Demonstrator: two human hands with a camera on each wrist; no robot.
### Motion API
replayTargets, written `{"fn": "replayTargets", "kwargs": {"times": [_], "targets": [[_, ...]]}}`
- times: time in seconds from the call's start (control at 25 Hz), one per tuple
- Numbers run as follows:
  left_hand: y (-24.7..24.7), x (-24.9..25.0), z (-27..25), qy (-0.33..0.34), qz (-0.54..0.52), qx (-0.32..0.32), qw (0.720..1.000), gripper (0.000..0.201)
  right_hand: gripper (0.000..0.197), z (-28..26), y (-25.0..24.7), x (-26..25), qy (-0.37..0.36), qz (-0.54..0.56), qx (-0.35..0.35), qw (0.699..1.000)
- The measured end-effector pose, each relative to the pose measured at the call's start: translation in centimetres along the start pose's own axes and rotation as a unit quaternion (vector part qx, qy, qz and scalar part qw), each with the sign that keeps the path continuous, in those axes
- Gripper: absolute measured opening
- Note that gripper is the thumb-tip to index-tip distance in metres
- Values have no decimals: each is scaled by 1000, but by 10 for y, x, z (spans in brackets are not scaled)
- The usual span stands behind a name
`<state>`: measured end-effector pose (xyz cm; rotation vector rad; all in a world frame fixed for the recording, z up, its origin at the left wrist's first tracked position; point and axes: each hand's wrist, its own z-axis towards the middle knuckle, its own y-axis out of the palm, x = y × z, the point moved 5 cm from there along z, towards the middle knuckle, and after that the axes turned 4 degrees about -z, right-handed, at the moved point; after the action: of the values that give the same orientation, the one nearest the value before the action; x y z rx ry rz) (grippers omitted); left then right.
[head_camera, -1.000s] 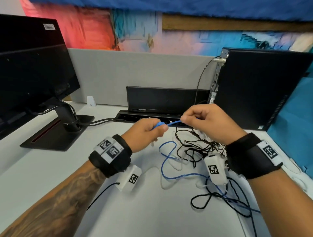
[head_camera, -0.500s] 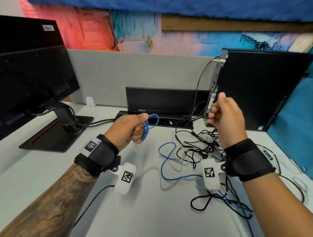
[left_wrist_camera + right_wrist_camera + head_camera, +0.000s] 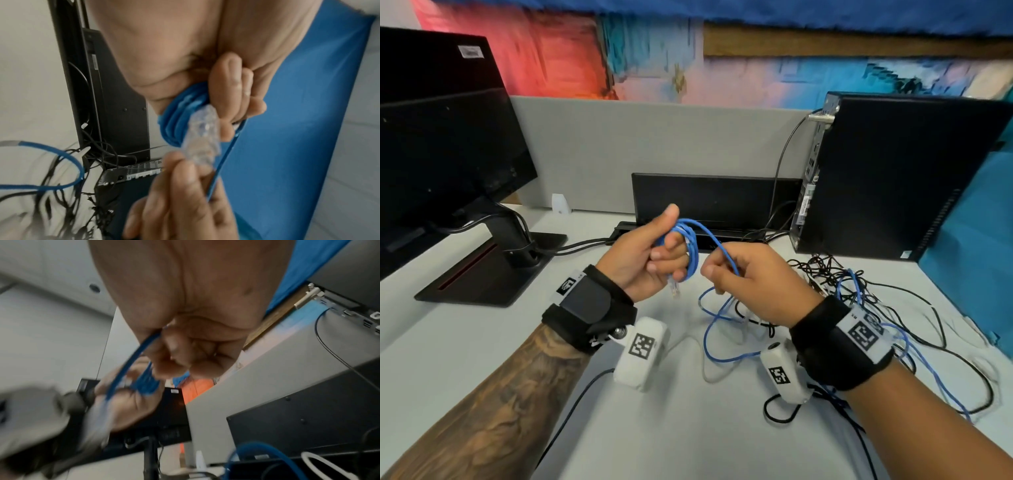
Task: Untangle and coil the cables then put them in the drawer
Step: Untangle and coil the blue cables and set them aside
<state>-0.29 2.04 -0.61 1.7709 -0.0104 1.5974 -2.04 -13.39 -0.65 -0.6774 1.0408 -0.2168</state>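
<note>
Coiling's underway: left hand [image 3: 647, 255] grips the thin blue network cable [image 3: 690, 246] loops, right hand [image 3: 743, 274] pinches the slack beside them. I'd feed slowly, since its tail lies in the black cable tangle [image 3: 835, 274] right of the loops, on the counter [image 3: 482, 342].

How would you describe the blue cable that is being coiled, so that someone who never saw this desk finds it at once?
Start at the black computer tower on the right of the desk; before it lies a tangle of black cables. The blue cable rises from there through the right hand into loops held by the left hand. It alone is blue, with a clear plug.
</note>
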Motion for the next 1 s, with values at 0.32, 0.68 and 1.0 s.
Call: {"fn": "replayTargets", "kwargs": {"times": [0.32,0.68,1.0], "targets": [[-7,0,8,36,-71,72,994,53,23,5,-3,13,61,344,101,932],[4,-12,18,71,-42,157,984,57,28,4,10,0,9,104,83,991],[1,-18,17,76,76,129,986,50,25,9,-3,8,-14,-137,71,988]]}}
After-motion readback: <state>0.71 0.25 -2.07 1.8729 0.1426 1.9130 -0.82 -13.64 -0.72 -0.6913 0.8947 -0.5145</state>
